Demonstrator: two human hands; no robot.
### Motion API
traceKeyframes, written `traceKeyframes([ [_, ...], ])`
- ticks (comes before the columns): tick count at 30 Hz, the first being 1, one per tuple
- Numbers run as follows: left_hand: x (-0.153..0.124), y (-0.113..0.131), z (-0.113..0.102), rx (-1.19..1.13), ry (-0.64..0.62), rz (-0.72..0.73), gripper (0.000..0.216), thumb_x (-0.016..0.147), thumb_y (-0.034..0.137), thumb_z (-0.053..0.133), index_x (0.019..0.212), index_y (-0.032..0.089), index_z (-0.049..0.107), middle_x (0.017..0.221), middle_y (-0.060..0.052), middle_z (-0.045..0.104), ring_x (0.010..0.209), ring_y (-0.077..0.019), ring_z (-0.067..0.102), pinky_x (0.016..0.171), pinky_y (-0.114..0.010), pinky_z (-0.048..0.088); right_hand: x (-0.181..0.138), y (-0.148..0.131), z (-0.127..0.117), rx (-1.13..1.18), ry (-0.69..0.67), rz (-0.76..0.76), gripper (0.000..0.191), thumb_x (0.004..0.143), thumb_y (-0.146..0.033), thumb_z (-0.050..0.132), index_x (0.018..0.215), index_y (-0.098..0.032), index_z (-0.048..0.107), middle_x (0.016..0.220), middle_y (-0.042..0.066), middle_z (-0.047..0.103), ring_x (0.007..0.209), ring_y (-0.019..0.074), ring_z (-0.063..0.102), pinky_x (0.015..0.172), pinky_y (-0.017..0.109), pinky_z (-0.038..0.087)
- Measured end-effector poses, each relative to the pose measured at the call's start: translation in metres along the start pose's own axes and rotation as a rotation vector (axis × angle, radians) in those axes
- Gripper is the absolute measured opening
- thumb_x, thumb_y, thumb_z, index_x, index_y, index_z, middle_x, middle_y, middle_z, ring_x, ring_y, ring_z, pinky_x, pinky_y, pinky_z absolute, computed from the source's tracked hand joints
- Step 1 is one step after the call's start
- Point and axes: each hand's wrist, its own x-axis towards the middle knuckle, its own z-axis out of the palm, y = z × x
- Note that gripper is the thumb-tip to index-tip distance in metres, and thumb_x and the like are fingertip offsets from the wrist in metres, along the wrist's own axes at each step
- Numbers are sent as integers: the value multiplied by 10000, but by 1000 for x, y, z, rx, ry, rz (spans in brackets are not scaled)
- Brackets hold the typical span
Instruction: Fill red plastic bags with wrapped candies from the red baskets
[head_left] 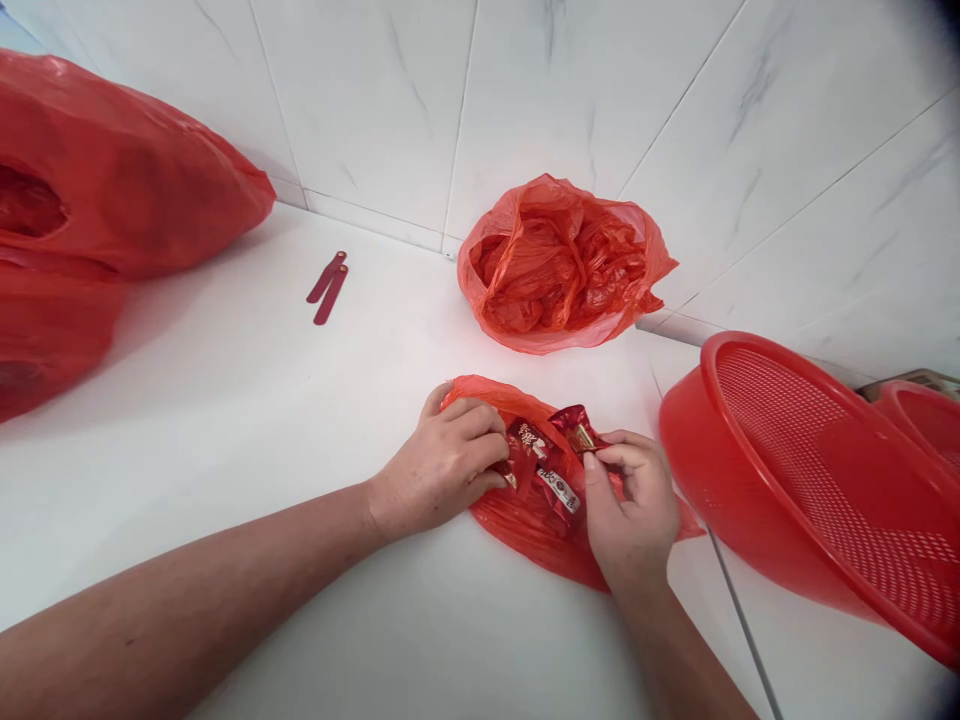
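Observation:
A red plastic bag (517, 535) lies opened out on the white tabletop, with several red-wrapped candies inside. My right hand (630, 500) pinches a shiny red and gold wrapped candy (577, 432) between thumb and fingers, at the bag's right side. On the left side of the bag, my left hand (450, 460) has its fingers curled round the edge of a red candy (520, 452); its fingertips are partly hidden. Between the hands another candy with a white label (559, 490) rests in the bag.
Behind the hands stands an open red bag (562, 270) stuffed with crumpled plastic. A red perforated basket (690, 440) leans at the right. Large full red bags (150, 180) fill the left side. Two dark red strips (330, 293) lie on the white table (262, 420) near the tiled wall.

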Motion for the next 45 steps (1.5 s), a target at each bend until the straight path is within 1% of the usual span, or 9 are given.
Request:
traceKeyframes([
  [6, -1, 5, -1, -30, -106, 173, 102, 853, 149, 537, 782, 195, 594, 999, -24, 667, 1001, -192, 558, 1023, -439, 263, -1, 0, 1, 46, 22, -17, 54, 818, -182, 563, 836, -220, 530, 981, 68, 554, 947, 213, 571, 789, 394, 496],
  [14, -2, 6, -1, -60, -139, 221, 118, 866, 157, 518, 788, 200, 595, 945, -27, 666, 984, -198, 565, 1003, -435, 291, -9, -4, 3, 70, -153, -25, 90, 823, -168, 561, 886, -233, 557, 1032, 62, 605, 977, 204, 596, 802, 370, 511],
  [24, -1, 6, -1, -91, -150, 231, 91, 849, 155, 538, 797, 204, 595, 891, -22, 658, 917, -184, 579, 1006, -418, 324, -2, 3, 1, -58, -307, 166, 136, 869, -253, 513, 965, -261, 608, 950, 10, 686, 862, 186, 644, 754, 329, 522],
  [29, -2, 5, 4, -101, -178, 183, 74, 853, 186, 546, 800, 182, 597, 1222, -91, 595, 1117, -224, 540, 996, -394, 374, -1, 5, 4, -124, -461, 153, 330, 866, -156, 411, 1123, -267, 585, 1078, 14, 657, 996, 193, 594, 852, 372, 484],
  [32, -3, 3, 6, -103, -221, 141, 45, 832, 210, 576, 818, 169, 590, 1363, -117, 503, 1224, -259, 480, 1021, -406, 372, 1, 8, 2, -165, -422, 100, 317, 856, -159, 422, 1105, -249, 598, 1068, 22, 659, 995, 192, 587, 850, 355, 473],
  [36, -3, 2, 6, -112, -251, 134, 23, 826, 196, 576, 824, 173, 577, 1309, -97, 559, 1233, -251, 482, 1045, -414, 353, 5, 7, -7, -264, -272, 72, 162, 836, -234, 488, 921, -230, 626, 886, 10, 680, 788, 168, 610, 729, 308, 474],
  [40, -1, 2, 6, -126, -254, 128, 16, 824, 194, 576, 826, 179, 573, 1201, -78, 628, 1171, -246, 533, 1027, -410, 371, 10, -2, -14, -408, -493, 140, 82, 764, -312, 571, 802, -248, 606, 770, -31, 649, 651, 148, 584, 593, 283, 431],
  [42, -1, 2, 7, -132, -247, 129, 22, 836, 197, 562, 838, 183, 577, 1134, -73, 657, 1136, -240, 556, 1013, -408, 385, 12, -7, -15, -448, -621, 155, 132, 732, -341, 600, 837, -262, 597, 819, -35, 647, 689, 157, 593, 594, 285, 428],
  [45, -1, 1, 8, -131, -232, 135, 32, 836, 208, 563, 837, 179, 578, 1092, -73, 672, 1104, -238, 573, 991, -403, 404, 12, -8, -15, -463, -694, 156, 185, 727, -318, 586, 906, -272, 583, 875, -31, 645, 752, 171, 606, 620, 291, 436],
])
